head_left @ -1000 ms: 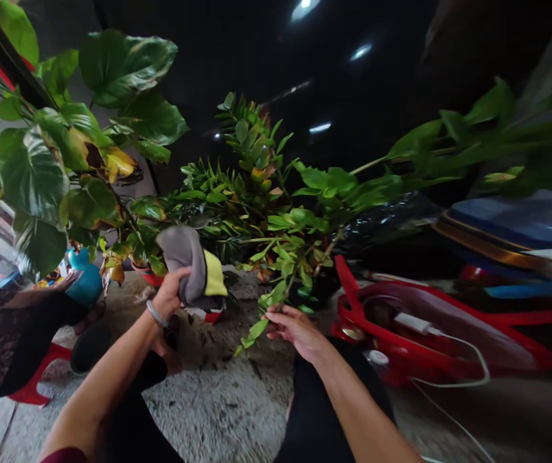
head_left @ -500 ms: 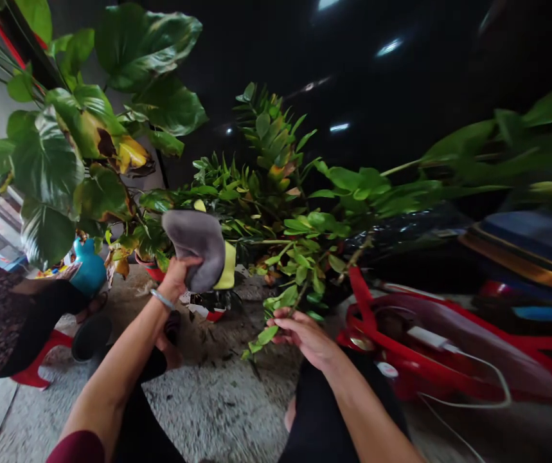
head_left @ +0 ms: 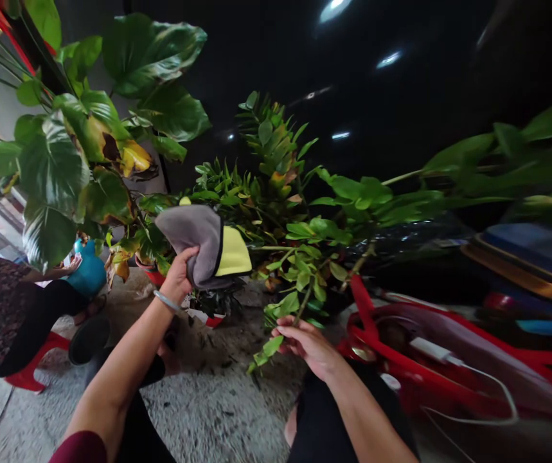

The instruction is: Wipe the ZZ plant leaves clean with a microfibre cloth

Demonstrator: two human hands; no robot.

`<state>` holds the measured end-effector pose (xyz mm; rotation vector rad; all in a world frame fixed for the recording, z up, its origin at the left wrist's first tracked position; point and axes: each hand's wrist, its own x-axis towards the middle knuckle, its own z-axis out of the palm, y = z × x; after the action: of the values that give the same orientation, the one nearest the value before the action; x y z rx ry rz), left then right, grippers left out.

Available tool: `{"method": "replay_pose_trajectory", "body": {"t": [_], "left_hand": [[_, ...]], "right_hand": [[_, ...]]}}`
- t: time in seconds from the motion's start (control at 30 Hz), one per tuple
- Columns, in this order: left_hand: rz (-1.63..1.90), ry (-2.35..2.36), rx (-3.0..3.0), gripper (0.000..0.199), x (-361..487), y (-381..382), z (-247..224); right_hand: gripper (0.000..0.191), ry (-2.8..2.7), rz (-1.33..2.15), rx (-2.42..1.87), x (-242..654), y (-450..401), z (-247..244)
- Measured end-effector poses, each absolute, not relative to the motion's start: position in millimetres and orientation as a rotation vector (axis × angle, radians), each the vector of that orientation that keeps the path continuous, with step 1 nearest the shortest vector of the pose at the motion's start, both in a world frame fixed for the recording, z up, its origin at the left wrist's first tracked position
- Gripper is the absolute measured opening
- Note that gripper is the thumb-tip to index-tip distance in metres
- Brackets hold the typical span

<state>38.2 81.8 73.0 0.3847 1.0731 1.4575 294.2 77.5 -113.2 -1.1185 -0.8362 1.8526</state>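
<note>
A cloth in one hand, a leafy stem in the other, among potted plants.

The left hand (head_left: pixel 178 278) is clamped on a grey and yellow cloth (head_left: pixel 203 243), lifted in front of the leaves. The right hand (head_left: pixel 307 344) is closed around a thin leafy stem (head_left: pixel 299 299), low over the rough floor (head_left: pixel 222 411). A big-leaved plant (head_left: pixel 58 167) stands to the left, where another person (head_left: pixel 10 315) sits beside a teal pot (head_left: pixel 87 273). A red frame (head_left: pixel 449 360) with a white cable lies on the right.

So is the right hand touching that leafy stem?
Touching: the head view shows the right hand with its fingers closed around the leafy stem.
</note>
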Motion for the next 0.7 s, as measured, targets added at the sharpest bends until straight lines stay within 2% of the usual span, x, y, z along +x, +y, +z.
{"method": "replay_pose_trajectory", "body": {"t": [0.13, 0.23, 0.4, 0.47, 0.53, 0.7], "left_hand": [[1.078, 1.194, 0.351, 0.014, 47, 40, 18], [0.951, 1.175, 0.395, 0.013, 42, 16, 17], [1.366, 1.040, 0.548, 0.012, 23, 59, 82], [1.502, 1.030, 0.555, 0.013, 22, 82, 88], [1.486, 1.093, 0.501, 0.014, 27, 90, 72], [1.013, 1.253, 0.433, 0.024, 37, 43, 4]], "right_hand": [[0.023, -0.802, 1.852, -1.126, 294, 76, -110], [0.023, -0.835, 1.864, -1.121, 297, 76, -109], [0.022, -0.822, 1.810, -1.184, 293, 76, -104], [0.021, -0.798, 1.804, -1.193, 289, 75, -102], [0.019, -0.796, 1.791, -1.199, 287, 74, -102], [0.019, -0.822, 1.809, -1.184, 291, 74, -104]]}}
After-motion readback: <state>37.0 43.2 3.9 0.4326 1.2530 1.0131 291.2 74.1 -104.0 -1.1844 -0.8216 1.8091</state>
